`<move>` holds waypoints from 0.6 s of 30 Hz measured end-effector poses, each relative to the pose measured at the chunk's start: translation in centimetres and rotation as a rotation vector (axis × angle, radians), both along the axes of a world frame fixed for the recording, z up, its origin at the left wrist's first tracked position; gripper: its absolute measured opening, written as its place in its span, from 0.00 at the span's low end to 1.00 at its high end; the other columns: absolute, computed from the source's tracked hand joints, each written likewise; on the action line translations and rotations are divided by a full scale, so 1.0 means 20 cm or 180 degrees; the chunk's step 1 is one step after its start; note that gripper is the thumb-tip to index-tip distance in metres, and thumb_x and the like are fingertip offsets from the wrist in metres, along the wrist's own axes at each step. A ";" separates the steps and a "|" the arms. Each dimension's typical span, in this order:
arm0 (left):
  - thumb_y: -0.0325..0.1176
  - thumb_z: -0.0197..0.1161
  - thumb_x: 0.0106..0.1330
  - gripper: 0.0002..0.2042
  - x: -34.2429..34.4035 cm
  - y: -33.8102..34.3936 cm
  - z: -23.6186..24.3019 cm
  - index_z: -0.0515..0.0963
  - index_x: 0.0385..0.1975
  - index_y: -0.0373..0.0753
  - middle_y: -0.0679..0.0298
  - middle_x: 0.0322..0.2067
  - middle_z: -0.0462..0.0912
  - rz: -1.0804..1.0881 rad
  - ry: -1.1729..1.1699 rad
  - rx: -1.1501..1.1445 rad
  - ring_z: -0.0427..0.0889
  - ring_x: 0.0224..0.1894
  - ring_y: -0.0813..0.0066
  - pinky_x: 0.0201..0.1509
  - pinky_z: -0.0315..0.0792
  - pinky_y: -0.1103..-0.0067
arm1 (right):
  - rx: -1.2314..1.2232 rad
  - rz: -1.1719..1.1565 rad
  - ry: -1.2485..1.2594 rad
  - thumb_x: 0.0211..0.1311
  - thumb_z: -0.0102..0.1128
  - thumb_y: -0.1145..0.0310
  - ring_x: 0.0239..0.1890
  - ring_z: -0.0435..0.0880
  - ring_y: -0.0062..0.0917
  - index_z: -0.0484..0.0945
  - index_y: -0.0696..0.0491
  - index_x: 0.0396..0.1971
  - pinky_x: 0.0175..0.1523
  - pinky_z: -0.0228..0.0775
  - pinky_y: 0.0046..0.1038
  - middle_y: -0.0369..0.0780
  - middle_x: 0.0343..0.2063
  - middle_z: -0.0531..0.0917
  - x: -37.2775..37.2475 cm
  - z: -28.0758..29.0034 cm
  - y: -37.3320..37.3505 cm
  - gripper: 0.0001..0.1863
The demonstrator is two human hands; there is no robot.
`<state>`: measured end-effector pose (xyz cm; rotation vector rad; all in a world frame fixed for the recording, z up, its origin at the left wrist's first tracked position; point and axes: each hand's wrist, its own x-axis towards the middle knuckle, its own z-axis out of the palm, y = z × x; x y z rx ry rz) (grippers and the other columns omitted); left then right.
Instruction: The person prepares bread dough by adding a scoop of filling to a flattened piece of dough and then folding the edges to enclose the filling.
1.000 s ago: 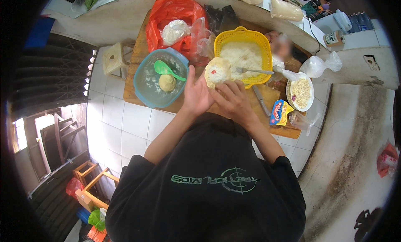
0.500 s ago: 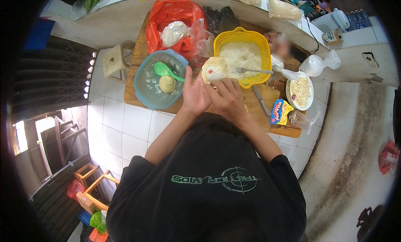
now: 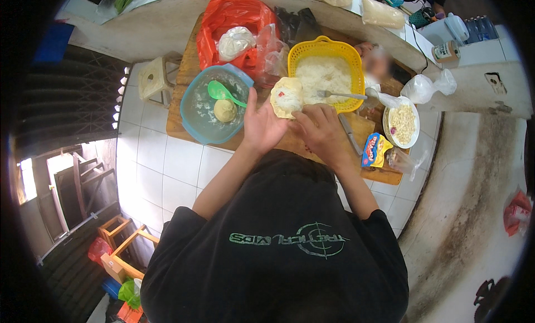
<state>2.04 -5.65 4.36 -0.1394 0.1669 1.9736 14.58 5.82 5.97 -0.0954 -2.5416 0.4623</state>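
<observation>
A flat round of pale dough (image 3: 275, 107) rests on the fingers of my left hand (image 3: 262, 122), whose thumb stands up apart from it. White shredded filling (image 3: 287, 102) with a small red piece lies on the dough. My right hand (image 3: 319, 128) has curled fingers, with the thumb and fingertips at the dough's near right edge. Just left of my hands is a blue plastic bowl (image 3: 192, 119) with a ball of dough (image 3: 225, 110) and a green spoon (image 3: 219, 91). Behind my right hand, a yellow basket (image 3: 356, 58) holds more white shreds, and a fork (image 3: 341, 94) lies across it.
On the wooden table (image 3: 181, 83) are a red plastic bag (image 3: 212, 22) with a white bag inside, a knife (image 3: 350, 134), a blue and yellow packet (image 3: 376, 150) and a white bowl of pale chopped pieces (image 3: 402, 124). A plastic stool (image 3: 153, 80) stands at the left.
My right hand has shifted slightly right along the dough's edge, baring more of the round and its filling. My left hand stays under the dough.
</observation>
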 end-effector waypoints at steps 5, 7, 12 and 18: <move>0.65 0.38 0.70 0.41 0.00 0.01 0.02 0.53 0.69 0.33 0.52 0.68 0.60 -0.0124 -0.0318 0.0064 0.59 0.70 0.58 0.73 0.53 0.63 | 0.0344 0.0386 -0.0182 0.53 0.63 0.67 0.47 0.75 0.31 0.78 0.47 0.39 0.51 0.66 0.36 0.36 0.40 0.76 0.00 0.06 0.06 0.12; 0.65 0.38 0.70 0.41 0.01 0.01 0.00 0.53 0.69 0.33 0.52 0.68 0.61 -0.0230 -0.0314 0.0228 0.59 0.70 0.58 0.73 0.52 0.63 | 0.0727 0.0547 -0.0171 0.53 0.62 0.68 0.48 0.75 0.30 0.78 0.47 0.38 0.51 0.65 0.35 0.36 0.41 0.76 -0.01 0.09 0.07 0.11; 0.65 0.38 0.70 0.40 0.01 0.01 -0.01 0.54 0.69 0.33 0.52 0.67 0.61 -0.0197 -0.0234 0.0166 0.60 0.70 0.58 0.74 0.51 0.64 | 0.1011 0.0663 -0.0235 0.53 0.61 0.68 0.49 0.74 0.26 0.77 0.47 0.37 0.54 0.62 0.36 0.35 0.43 0.76 -0.01 0.07 0.07 0.10; 0.62 0.39 0.72 0.39 0.02 0.01 0.01 0.53 0.69 0.32 0.52 0.68 0.60 0.0022 -0.0252 0.0062 0.60 0.70 0.58 0.74 0.50 0.66 | 0.1067 0.0483 -0.0362 0.52 0.60 0.67 0.50 0.75 0.26 0.77 0.48 0.42 0.58 0.58 0.36 0.34 0.45 0.76 0.01 0.05 0.05 0.15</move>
